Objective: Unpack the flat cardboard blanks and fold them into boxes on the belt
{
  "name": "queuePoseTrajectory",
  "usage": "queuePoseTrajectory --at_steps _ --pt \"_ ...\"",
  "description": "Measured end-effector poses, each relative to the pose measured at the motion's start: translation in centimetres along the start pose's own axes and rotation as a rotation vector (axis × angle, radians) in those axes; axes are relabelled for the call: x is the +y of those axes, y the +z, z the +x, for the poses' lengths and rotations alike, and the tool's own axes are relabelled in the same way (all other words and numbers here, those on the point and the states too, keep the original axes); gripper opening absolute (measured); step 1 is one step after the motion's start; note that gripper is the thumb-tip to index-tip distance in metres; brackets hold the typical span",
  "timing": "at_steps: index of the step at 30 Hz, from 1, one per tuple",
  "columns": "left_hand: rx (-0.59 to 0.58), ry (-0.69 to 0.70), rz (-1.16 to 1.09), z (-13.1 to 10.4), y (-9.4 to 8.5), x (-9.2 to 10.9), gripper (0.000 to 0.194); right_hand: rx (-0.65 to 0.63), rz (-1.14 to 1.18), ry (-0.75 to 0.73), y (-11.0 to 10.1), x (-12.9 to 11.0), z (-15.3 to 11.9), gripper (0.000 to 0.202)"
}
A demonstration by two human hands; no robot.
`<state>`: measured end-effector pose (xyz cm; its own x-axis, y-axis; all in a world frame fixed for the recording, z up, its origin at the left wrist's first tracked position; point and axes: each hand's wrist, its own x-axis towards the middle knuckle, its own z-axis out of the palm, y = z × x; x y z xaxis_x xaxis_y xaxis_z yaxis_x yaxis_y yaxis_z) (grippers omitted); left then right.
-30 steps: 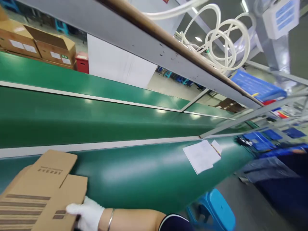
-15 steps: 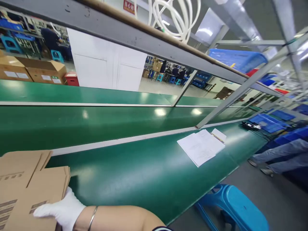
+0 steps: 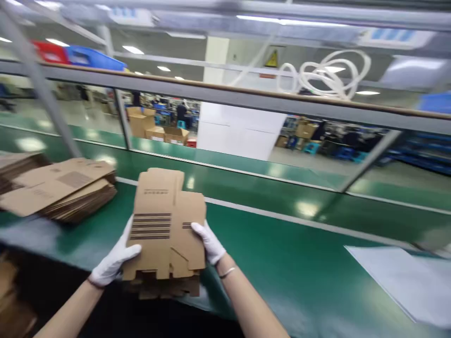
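Note:
A stack of flat, die-cut brown cardboard pieces (image 3: 155, 230) is held between my two white-gloved hands at the front edge of the green table (image 3: 246, 244). My left hand (image 3: 116, 256) grips its left side, thumb on the top sheet. On the right side, my right hand (image 3: 210, 241) holds the stack with its thumb over the face; its other fingers are mostly hidden. Dark stripes are printed on the top piece. Further left, another pile of flat cardboard (image 3: 66, 188) lies on the table.
White papers (image 3: 405, 281) lie at the right of the table. A metal rail (image 3: 246, 96) crosses above, with slanted posts and coiled white tubing (image 3: 331, 77). Open cartons (image 3: 176, 135) stand beyond the table. More cardboard shows low at the left.
The view has swung left, bringing my left hand and the cardboard pile into sight. The held stack now appears near the centre, with both hands on it.

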<state>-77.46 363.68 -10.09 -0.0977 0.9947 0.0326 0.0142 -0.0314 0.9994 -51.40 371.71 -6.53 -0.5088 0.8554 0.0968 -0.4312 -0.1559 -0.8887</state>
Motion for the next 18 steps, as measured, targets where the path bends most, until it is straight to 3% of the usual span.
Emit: queuePoseTrajectory --at_steps 2,5,8,10,13,18 --pt "-0.036 0.151 -0.061 0.1 0.2 1.3 0.116 -0.059 -0.094 -0.087 0.3 -1.4 0.0 0.089" --pt "-0.064 0.331 0.007 1.6 -0.2 4.1 0.124 -0.039 -0.333 -0.293 1.2 -4.2 0.6 0.098" --pt "-0.097 0.424 0.090 3.4 -1.3 6.6 0.126 -0.030 -0.477 -0.467 1.9 -6.4 1.5 0.111" --pt "-0.134 0.442 0.126 4.6 -2.0 7.4 0.124 -0.027 -0.504 -0.514 1.7 -6.6 1.9 0.117" --pt "-0.239 0.373 0.103 5.7 -2.5 6.2 0.116 -0.034 -0.547 -0.498 0.5 -4.3 2.2 0.125" --pt "-0.404 0.184 0.050 5.9 -3.0 1.3 0.095 -0.070 -0.677 -0.437 -2.4 1.0 3.2 0.129"
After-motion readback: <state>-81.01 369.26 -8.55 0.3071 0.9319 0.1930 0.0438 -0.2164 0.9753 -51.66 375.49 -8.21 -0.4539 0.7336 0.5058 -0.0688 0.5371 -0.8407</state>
